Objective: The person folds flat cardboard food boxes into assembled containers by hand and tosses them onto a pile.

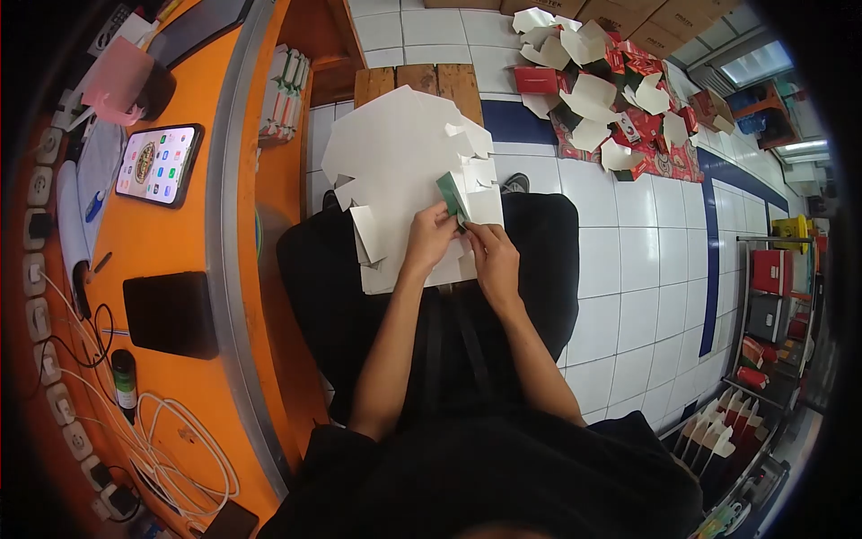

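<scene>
A stack of flat white cardboard box blanks (382, 166) with cut tabs lies across my lap and a wooden bench (453, 83). On the top blank, a folded flap with a green face (449, 190) stands up near the right side. My left hand (429, 238) is closed on the lower left of this flap, fingertips pinching its edge. My right hand (496, 260) pinches the flap's lower right edge, close beside the left fingertips. A smaller white tab (366, 232) sticks up at the left edge of the stack.
Left is an orange desk (180, 242) with a lit phone (160, 164), a black tablet-like slab (171, 314) and cables (184, 440). Folded red and white boxes (593, 99) are piled on the tiled floor ahead. A loaded rack (772, 305) stands right.
</scene>
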### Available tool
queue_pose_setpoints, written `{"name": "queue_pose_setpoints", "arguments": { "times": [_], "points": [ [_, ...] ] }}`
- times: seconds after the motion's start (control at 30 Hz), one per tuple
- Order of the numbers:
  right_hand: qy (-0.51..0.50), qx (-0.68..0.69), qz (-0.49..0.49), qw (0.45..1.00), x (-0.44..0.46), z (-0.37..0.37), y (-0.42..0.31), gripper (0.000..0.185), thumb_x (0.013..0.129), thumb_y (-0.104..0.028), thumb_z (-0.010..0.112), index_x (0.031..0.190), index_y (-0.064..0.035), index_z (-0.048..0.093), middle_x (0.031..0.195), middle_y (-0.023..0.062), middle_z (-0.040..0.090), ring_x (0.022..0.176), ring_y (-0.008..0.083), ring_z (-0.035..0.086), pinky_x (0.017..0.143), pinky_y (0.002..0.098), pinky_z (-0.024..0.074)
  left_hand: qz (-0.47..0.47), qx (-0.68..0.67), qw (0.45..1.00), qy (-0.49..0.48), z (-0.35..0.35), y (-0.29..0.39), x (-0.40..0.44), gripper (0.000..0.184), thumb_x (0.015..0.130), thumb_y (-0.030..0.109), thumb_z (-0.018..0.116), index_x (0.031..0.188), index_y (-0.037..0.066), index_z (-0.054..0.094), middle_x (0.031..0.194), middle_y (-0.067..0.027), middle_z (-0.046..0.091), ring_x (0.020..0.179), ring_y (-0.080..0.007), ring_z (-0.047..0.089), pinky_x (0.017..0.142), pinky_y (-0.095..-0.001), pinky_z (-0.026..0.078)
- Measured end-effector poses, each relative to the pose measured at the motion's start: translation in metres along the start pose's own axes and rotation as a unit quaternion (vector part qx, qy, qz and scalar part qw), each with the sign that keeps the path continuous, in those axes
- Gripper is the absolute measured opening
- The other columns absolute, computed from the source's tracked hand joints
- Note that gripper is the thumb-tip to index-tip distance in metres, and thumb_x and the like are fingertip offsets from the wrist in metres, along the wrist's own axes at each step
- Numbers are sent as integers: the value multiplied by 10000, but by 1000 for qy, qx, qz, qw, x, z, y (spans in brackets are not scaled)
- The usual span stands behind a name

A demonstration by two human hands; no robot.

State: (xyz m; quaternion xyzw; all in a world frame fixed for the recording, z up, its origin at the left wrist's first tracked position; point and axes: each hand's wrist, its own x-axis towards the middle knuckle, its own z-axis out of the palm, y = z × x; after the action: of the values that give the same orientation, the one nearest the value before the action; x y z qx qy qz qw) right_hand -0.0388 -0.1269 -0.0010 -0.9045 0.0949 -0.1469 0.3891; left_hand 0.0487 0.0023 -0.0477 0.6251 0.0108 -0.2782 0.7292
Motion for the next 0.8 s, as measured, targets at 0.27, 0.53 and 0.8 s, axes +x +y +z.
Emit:
{"name": "queue_pose_setpoints", "arguments": {
  "times": [0.27,0.53,0.8],
  "points": [
    [2,60,132,989,16,11,-1,269,1000,-166,699,1207,5,714,961,224,706,822,378,718,732,467,560,89,121,988,39,21,12,-35,366,975,36,611,1336,0,659,1052,-126,781,888,-221,757,746,-351,597],
    [10,61,121,991,22,-5,15,266,999,-69,607,1222,40,704,954,248,689,862,390,705,771,475,556,39,279,889,361,-86,80,-70,344,1040,265,659,1304,44,659,1099,-112,723,1038,-268,689,934,-407,524],
    [-7,68,70,995,14,-25,-5,287,1014,-59,600,1268,27,703,929,191,670,746,300,655,706,403,536,-18,-53,997,55,-79,84,-84,551,990,395,728,1345,-16,635,1153,-87,707,1039,-164,688,866,-322,566]
  ]
}}
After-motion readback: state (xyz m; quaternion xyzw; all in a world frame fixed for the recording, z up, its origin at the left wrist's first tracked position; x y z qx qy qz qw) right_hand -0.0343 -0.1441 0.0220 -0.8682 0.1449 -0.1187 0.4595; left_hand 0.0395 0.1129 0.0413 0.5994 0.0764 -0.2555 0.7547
